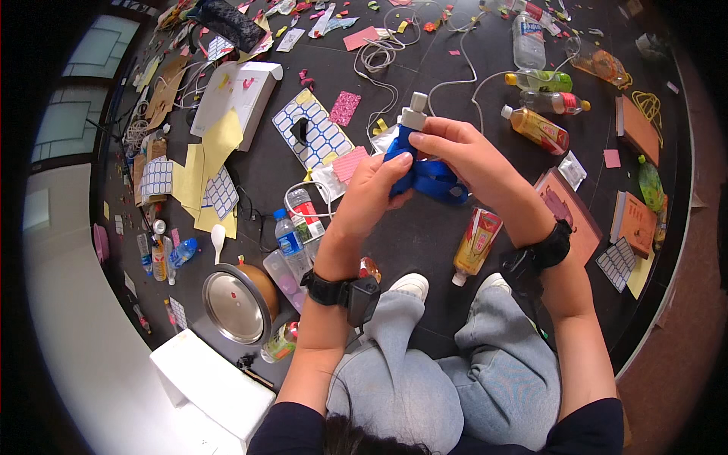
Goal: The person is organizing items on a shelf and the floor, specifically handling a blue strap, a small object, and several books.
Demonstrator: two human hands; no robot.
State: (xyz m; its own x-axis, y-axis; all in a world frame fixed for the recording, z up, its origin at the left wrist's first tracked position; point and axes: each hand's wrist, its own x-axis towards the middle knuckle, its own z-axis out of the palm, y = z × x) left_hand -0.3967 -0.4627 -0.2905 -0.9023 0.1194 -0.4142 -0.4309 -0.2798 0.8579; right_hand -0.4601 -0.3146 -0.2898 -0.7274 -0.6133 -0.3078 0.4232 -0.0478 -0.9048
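Observation:
A blue ribbon-like strap (435, 179) is bunched between my two hands, with loops hanging below my right fingers. From its top end rises a stepped white plastic piece (414, 118), perhaps a connector or cap. My left hand (375, 182) grips the blue bundle from the left, thumb on top. The thumb and fingers of my right hand (460, 148) pinch the strap just below the white piece. Both hands are raised above the dark tiled floor (421, 244). How the strap joins the white piece is hidden by my fingers.
Near my feet lies a juice bottle (478, 244). To the left are water bottles (291, 242), a steel-lidded pot (238, 304) and a white box (236, 102). White cables (378, 57), label sheets (313, 131), books (569, 210) and more bottles (537, 129) are scattered about.

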